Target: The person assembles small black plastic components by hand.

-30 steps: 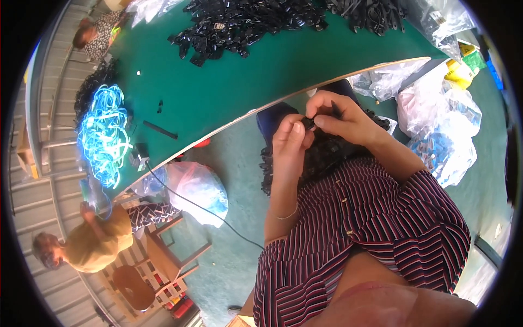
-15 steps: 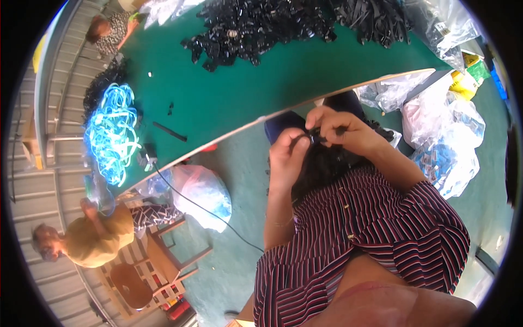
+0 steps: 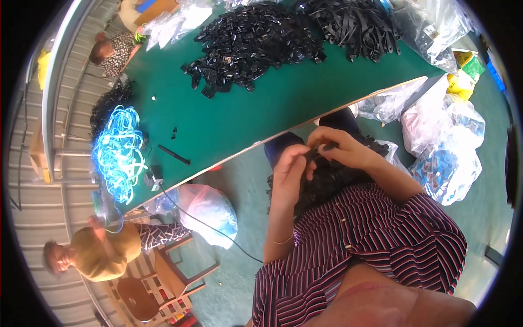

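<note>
Over my lap, my left hand (image 3: pixel 291 171) and my right hand (image 3: pixel 348 150) meet with fingers pinched. Between their fingertips is a small black piece (image 3: pixel 314 155), mostly covered, its exact kind too small to tell. Both hands seem to be on it. Below them a pile of black pieces (image 3: pixel 318 182) lies in my lap, partly hidden by the hands. Beyond, on the green table (image 3: pixel 229 122), are a large heap of glossy black pieces (image 3: pixel 245 49) and a bundle of black straps (image 3: pixel 357 27).
Along the table's left end are a tangle of light-blue cord (image 3: pixel 117 155), a thin black stick (image 3: pixel 174 155) and a small grey box (image 3: pixel 154 177) with a cable. Stuffed plastic bags (image 3: pixel 444 155) stand at right. Two co-workers are at left, one (image 3: pixel 106 248) in yellow beside a wooden chair (image 3: pixel 177 272).
The head view has shifted, so the table and its heaps appear lower. My hands stay together over the lap; my fingers have shifted around the black piece, covering more of it.
</note>
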